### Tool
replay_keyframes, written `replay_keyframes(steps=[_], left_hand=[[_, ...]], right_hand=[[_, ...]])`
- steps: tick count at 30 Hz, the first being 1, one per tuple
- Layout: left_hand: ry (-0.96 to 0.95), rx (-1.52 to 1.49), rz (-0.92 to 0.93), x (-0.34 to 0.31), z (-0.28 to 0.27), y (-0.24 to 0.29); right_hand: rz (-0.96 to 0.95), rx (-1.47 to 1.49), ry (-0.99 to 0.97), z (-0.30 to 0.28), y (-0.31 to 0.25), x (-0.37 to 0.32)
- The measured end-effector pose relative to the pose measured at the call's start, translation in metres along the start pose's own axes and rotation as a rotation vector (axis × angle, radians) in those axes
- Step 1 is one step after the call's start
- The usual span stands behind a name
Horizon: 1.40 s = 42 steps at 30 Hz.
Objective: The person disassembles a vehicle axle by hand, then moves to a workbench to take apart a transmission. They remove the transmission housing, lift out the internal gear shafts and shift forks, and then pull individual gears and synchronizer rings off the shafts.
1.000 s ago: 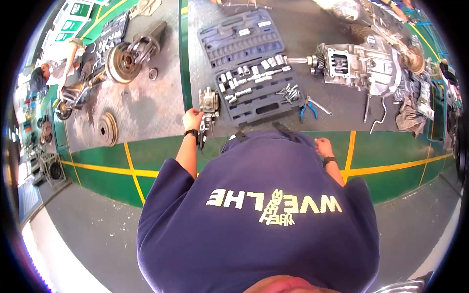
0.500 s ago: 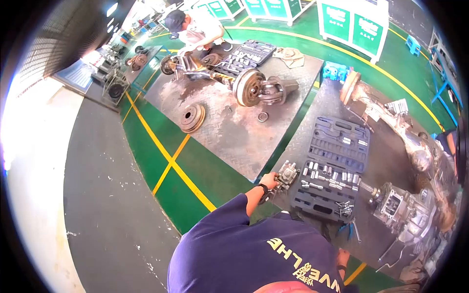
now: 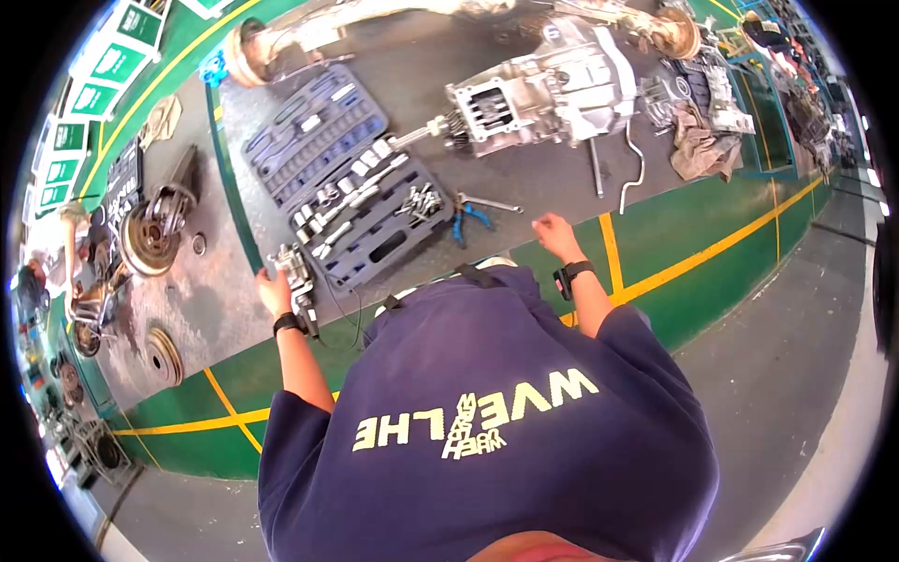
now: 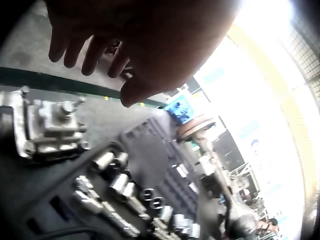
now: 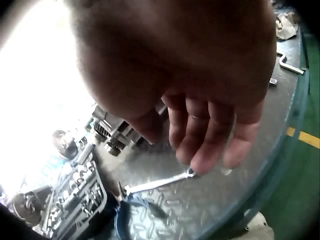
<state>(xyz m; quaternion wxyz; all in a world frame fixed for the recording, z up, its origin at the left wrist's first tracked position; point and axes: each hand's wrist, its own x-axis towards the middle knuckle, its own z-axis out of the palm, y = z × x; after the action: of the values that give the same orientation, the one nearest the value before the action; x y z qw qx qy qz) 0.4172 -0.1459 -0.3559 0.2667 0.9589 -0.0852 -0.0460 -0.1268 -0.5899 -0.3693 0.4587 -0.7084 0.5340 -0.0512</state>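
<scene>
My left hand (image 3: pixel 274 292) is at the left end of the table beside a small metal assembly (image 3: pixel 296 272). In the left wrist view, the fingers of that hand (image 4: pixel 135 50) hang apart and hold nothing, with the metal assembly (image 4: pixel 50 127) below them. Over the table's front edge, my right hand (image 3: pixel 558 236) is empty, its fingers loosely bent in the right wrist view (image 5: pixel 200 130). Near it lie a wrench (image 3: pixel 492 203) and blue-handled pliers (image 3: pixel 471 217). Between the hands sits an open socket case (image 3: pixel 389 248) with sockets and bits in it.
A gearbox (image 3: pixel 552 89) stands behind the wrench, with a bent rod (image 3: pixel 637 169) and a cloth (image 3: pixel 702 150) farther right. On the left table are a drum (image 3: pixel 164 356) and a hub assembly (image 3: pixel 150 239). A thin cable (image 3: pixel 359 318) hangs at the front edge.
The head view has swung back toward the right. My left hand has come away from the metal assembly's near end to its left side, and my right hand has risen to the table edge.
</scene>
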Motion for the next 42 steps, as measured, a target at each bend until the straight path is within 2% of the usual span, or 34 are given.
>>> replay_keyframes(steps=[1,3,5,6,7,8,9,10,11,12,14,16,17,19,21,22,23,25,27,29,31,33,38,42], left_hand=[[-0.034,0.003,-0.052,-0.001,-0.025,0.046],[0.036,-0.141,-0.012,-0.015,-0.03,0.106],[-0.04,-0.391,0.006,-0.045,-0.036,0.19],[-0.08,-0.382,0.048,-0.049,-0.026,0.209],[-0.141,-0.435,0.056,-0.072,-0.027,0.259],[-0.205,-0.481,0.075,-0.071,-0.001,0.267],[-0.222,-0.477,0.189,-0.081,0.019,0.288],[-0.284,-0.422,0.162,-0.095,0.036,0.316],[-0.368,-0.506,0.183,-0.115,0.049,0.348],[-0.435,-0.419,0.215,-0.139,0.053,0.39],[-0.679,-0.525,0.244,-0.171,0.073,0.439],[-0.708,-0.361,0.346,-0.198,0.083,0.477],[-0.718,-0.373,0.351,-0.203,0.093,0.484],[-0.702,-0.254,0.301,-0.205,0.105,0.495],[-0.542,-0.102,0.472,-0.198,0.12,0.494],[-0.466,-0.025,0.55,-0.195,0.126,0.494],[-0.557,0.038,0.477,-0.19,0.119,0.511],[-0.439,0.109,0.544,-0.173,0.132,0.519],[-0.396,0.162,0.557,-0.151,0.151,0.523],[-0.437,0.252,0.541,-0.148,0.157,0.543],[-0.504,0.363,0.569,-0.147,0.153,0.562],[-0.529,0.36,0.66,-0.14,0.159,0.557],[-0.435,0.227,0.776,-0.119,0.189,0.536],[-0.389,0.203,0.788,-0.128,0.195,0.533]], right_hand=[[0.066,-0.021,0.007,-0.026,-0.046,-0.017],[0.089,0.063,-0.011,-0.061,-0.079,-0.01],[0.014,0.092,0.003,-0.086,-0.076,0.005],[-0.033,0.116,0.005,-0.094,-0.076,0.018],[-0.054,0.126,0.016,-0.106,-0.076,0.027],[-0.071,0.14,0.029,-0.117,-0.073,0.035],[-0.085,0.153,0.039,-0.126,-0.066,0.043],[-0.113,0.141,0.057,-0.137,-0.057,0.054],[-0.113,0.176,0.083,-0.147,-0.054,0.056],[-0.12,0.209,0.107,-0.163,-0.064,0.057],[-0.136,0.291,0.151,-0.182,-0.064,0.074],[-0.184,0.393,0.239,-0.204,-0.062,0.085],[-0.203,0.449,0.278,-0.21,-0.068,0.087],[-0.336,0.357,0.542,-0.231,-0.094,0.087],[-0.311,0.35,0.625,-0.256,-0.121,0.088],[-0.364,0.289,0.652,-0.263,-0.124,0.102],[-0.415,0.176,0.653,-0.273,-0.144,0.103],[-0.51,-0.022,0.646,-0.278,-0.17,0.126],[-0.517,-0.162,0.622,-0.274,-0.197,0.148],[-0.332,-0.258,0.479,-0.269,-0.227,0.159],[-0.338,-0.322,0.581,-0.252,-0.222,0.184],[-0.347,-0.387,0.628,-0.247,-0.214,0.192],[-0.408,-0.541,0.76,-0.247,-0.22,0.23],[-0.443,-0.523,0.693,-0.258,-0.232,0.255]])
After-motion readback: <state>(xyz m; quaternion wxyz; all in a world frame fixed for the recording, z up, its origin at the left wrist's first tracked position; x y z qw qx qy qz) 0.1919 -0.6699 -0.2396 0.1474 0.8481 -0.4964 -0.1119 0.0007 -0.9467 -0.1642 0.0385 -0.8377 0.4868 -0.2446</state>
